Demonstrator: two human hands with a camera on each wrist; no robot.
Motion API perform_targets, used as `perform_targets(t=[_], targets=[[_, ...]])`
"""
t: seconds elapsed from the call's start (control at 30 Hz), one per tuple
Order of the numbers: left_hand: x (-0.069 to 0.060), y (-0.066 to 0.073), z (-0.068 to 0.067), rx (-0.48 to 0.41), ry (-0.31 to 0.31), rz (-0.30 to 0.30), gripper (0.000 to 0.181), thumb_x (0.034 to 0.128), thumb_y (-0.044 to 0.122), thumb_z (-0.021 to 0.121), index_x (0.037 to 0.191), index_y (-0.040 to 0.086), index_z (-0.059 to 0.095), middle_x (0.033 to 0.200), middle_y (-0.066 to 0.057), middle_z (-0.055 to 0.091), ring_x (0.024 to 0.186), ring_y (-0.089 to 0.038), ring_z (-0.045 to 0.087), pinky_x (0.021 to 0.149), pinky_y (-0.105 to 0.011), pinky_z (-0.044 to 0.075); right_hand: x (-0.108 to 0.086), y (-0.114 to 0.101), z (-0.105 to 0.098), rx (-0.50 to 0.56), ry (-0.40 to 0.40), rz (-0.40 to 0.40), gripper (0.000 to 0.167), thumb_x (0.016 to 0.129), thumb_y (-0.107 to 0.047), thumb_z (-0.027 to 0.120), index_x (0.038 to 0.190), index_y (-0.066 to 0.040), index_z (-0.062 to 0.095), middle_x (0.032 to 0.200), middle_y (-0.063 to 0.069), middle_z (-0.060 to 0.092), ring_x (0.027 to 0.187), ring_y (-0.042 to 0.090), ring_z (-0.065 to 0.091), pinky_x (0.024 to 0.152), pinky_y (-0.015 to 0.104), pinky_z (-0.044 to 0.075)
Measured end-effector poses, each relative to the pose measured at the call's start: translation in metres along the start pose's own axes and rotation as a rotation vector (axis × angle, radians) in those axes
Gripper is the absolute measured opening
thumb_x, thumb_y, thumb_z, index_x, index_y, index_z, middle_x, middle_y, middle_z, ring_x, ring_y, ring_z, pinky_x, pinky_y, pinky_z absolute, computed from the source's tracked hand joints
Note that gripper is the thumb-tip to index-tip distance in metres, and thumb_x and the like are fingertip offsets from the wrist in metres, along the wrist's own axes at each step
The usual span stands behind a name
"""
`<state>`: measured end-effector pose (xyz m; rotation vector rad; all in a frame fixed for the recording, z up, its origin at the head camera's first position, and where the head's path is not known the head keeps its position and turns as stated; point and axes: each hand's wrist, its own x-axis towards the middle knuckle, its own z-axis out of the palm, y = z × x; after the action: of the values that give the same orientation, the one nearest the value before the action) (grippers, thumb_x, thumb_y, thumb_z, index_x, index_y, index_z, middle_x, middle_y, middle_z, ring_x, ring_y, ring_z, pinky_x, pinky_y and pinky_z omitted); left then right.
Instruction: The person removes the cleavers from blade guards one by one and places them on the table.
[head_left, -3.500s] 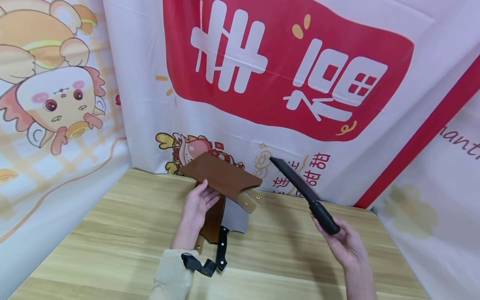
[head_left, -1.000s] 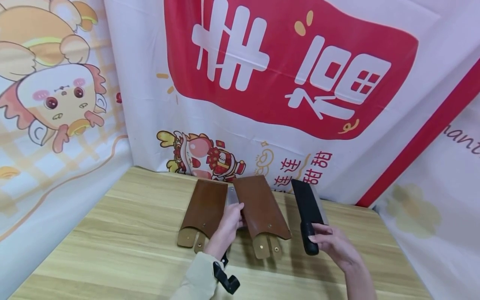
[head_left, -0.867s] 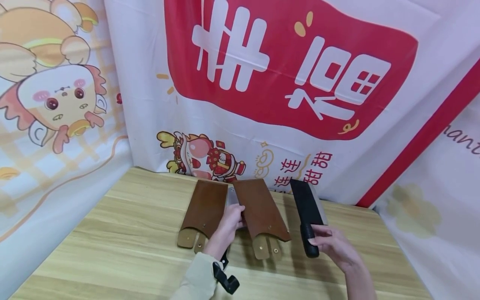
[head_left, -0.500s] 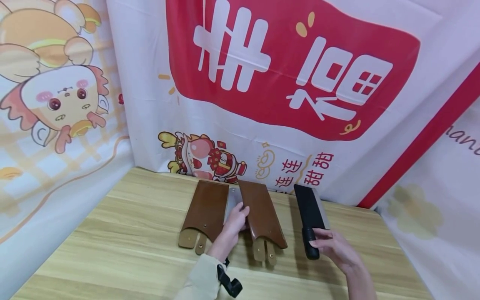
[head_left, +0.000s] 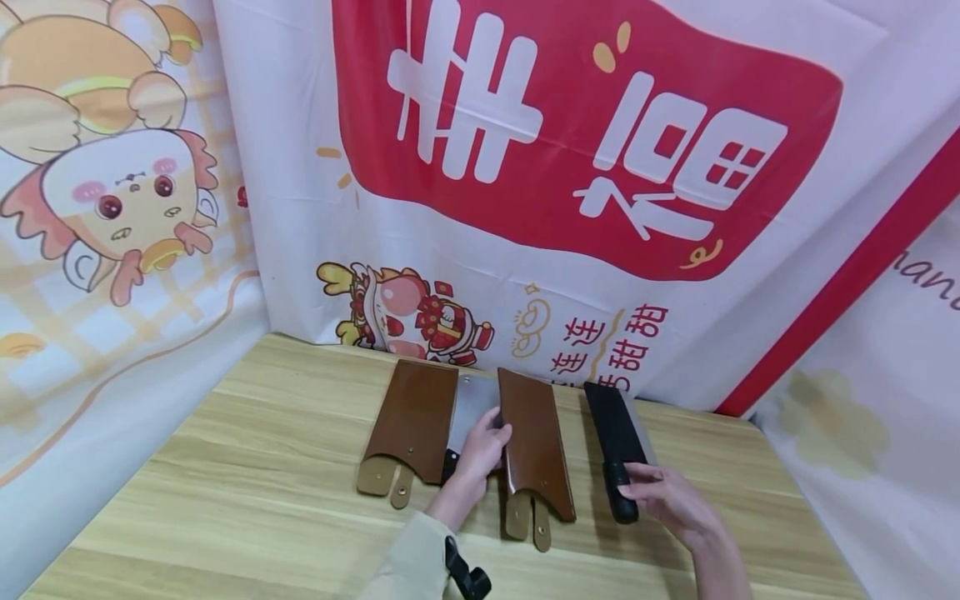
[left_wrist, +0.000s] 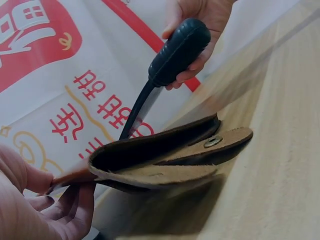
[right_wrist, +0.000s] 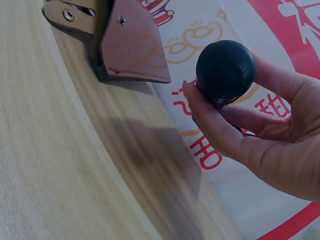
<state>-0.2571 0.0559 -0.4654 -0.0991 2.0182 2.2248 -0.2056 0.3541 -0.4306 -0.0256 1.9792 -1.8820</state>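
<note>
My left hand (head_left: pixel 480 450) pinches the left edge of a brown leather knife sheath (head_left: pixel 531 433), thumb on one face and fingers beneath. In the left wrist view the sheath's mouth gapes between its sides, and a snap strap (left_wrist: pixel 225 145) sticks out. To the right, my right hand (head_left: pixel 667 500) grips the black handle (right_wrist: pixel 225 70) of a cleaver, between thumb and fingers. Its dark blade (head_left: pixel 617 417) with a pale edge points away toward the back cloth. The sheath and the cleaver are apart.
A second brown sheath (head_left: pixel 416 417) lies on the wooden table (head_left: pixel 247 467) to the left. Beside it rests another cleaver (head_left: pixel 472 400), with a silver blade; my left hand partly covers it. Printed cloth (head_left: pixel 292 208) rises along the table's back and sides.
The sheath, earlier raised flat above the other one, has come down and shifted right, its mouth turned toward me. The cleaver has been lowered from its raised slant, and drops slightly further recently.
</note>
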Motion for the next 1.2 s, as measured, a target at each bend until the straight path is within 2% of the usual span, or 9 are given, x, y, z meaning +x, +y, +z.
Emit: perform_targets(t=[0.23,0.37,0.47,0.57,0.63,0.83,1.07,1.2], targets=[[0.002,-0.004,0.001,0.013,-0.025,-0.021,0.058,0.1054,0.017,0.059,0.159,0.008,0.039,0.147,-0.031,0.050,0.135,-0.046,0.049,0.112,-0.062,0.040,0.001,0.003,-0.001,-0.025,-0.017,-0.014,0.074,0.095,0.001,0.065,0.145,0.031,0.019,0.114,0.003,0.069,0.097,0.010,0.068,0.088,0.028,0.058],[0.000,-0.002,0.006,0.020,-0.066,0.005,0.061,0.1038,0.008,0.059,0.160,0.003,0.035,0.147,-0.035,0.048,0.133,-0.046,0.051,0.105,-0.055,0.049,0.001,0.004,-0.002,-0.044,-0.019,-0.016,0.075,0.095,0.000,0.065,0.145,0.031,0.018,0.115,0.003,0.068,0.098,0.010,0.068,0.088,0.029,0.058],[-0.003,0.000,0.012,0.064,-0.066,0.026,0.068,0.0983,0.004,0.065,0.159,-0.002,0.034,0.148,-0.035,0.047,0.132,-0.046,0.052,0.103,-0.054,0.050,0.000,0.004,-0.001,-0.064,-0.011,-0.005,0.076,0.095,-0.002,0.066,0.146,0.030,0.018,0.119,0.006,0.067,0.100,0.010,0.067,0.089,0.029,0.057],[-0.005,0.000,0.015,0.125,-0.047,0.050,0.076,0.0909,0.001,0.071,0.157,-0.004,0.035,0.152,-0.031,0.045,0.133,-0.047,0.051,0.110,-0.058,0.043,0.000,0.005,-0.002,-0.096,-0.007,0.003,0.077,0.095,-0.003,0.066,0.145,0.031,0.019,0.123,0.009,0.065,0.102,0.010,0.066,0.090,0.028,0.056],[-0.007,0.000,0.016,0.161,-0.039,0.068,0.079,0.0868,-0.002,0.073,0.157,-0.004,0.036,0.155,-0.028,0.043,0.132,-0.048,0.051,0.111,-0.058,0.042,0.000,0.005,-0.002,-0.109,-0.008,0.007,0.076,0.095,-0.003,0.067,0.145,0.031,0.020,0.125,0.010,0.064,0.102,0.010,0.065,0.091,0.027,0.055],[-0.010,0.001,0.015,0.202,-0.032,0.111,0.083,0.0779,-0.016,0.062,0.156,-0.005,0.037,0.158,-0.027,0.040,0.134,-0.049,0.050,0.105,-0.056,0.048,0.003,0.007,-0.002,-0.124,-0.020,0.015,0.075,0.095,-0.003,0.067,0.145,0.030,0.021,0.126,0.011,0.064,0.103,0.010,0.065,0.091,0.026,0.054],[-0.010,-0.002,0.015,0.275,-0.060,0.152,0.081,0.0739,-0.019,0.057,0.153,-0.010,0.040,0.158,-0.031,0.038,0.145,-0.047,0.037,0.119,-0.056,0.030,0.004,0.010,0.001,-0.139,-0.020,0.039,0.074,0.094,-0.003,0.068,0.144,0.030,0.024,0.122,0.008,0.067,0.100,0.009,0.066,0.090,0.023,0.053],[-0.009,-0.003,0.017,0.315,-0.069,0.151,0.080,0.0751,-0.019,0.059,0.152,-0.008,0.041,0.159,-0.031,0.036,0.147,-0.047,0.032,0.121,-0.058,0.026,0.007,0.013,0.005,-0.143,-0.044,0.008,0.072,0.092,0.001,0.068,0.141,0.033,0.025,0.117,0.009,0.069,0.096,0.011,0.068,0.087,0.025,0.056]])
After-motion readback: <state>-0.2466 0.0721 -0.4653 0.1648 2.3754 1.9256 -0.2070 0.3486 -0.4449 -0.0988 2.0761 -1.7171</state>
